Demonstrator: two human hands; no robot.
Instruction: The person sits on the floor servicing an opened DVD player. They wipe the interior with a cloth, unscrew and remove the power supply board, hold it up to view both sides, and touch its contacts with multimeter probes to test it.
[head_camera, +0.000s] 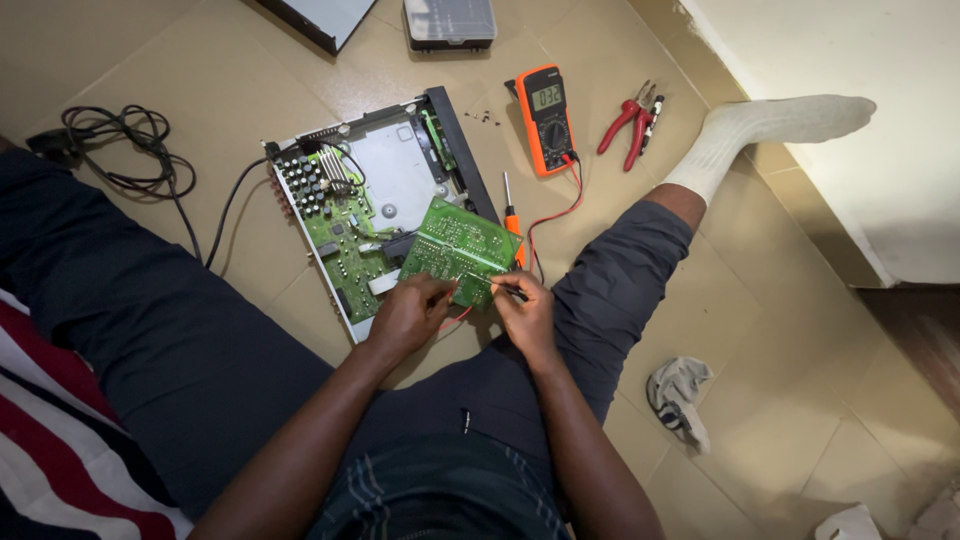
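probing mid-frame: left hand (412, 312) grips the loose green circuit board (455, 248), right hand (522, 310) pinches what seems a probe on it; opened player chassis (372, 200) and multimeter (546, 118) above, nothing reassembled.

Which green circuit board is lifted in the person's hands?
The smaller green circuit board, tilted up and gripped by both hands; the larger green board stays flat inside the open metal chassis.

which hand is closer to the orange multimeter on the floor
Right. The right hand sits below the orange multimeter, at the green circuit board's right edge; the left hand holds the board's lower left, farther away.
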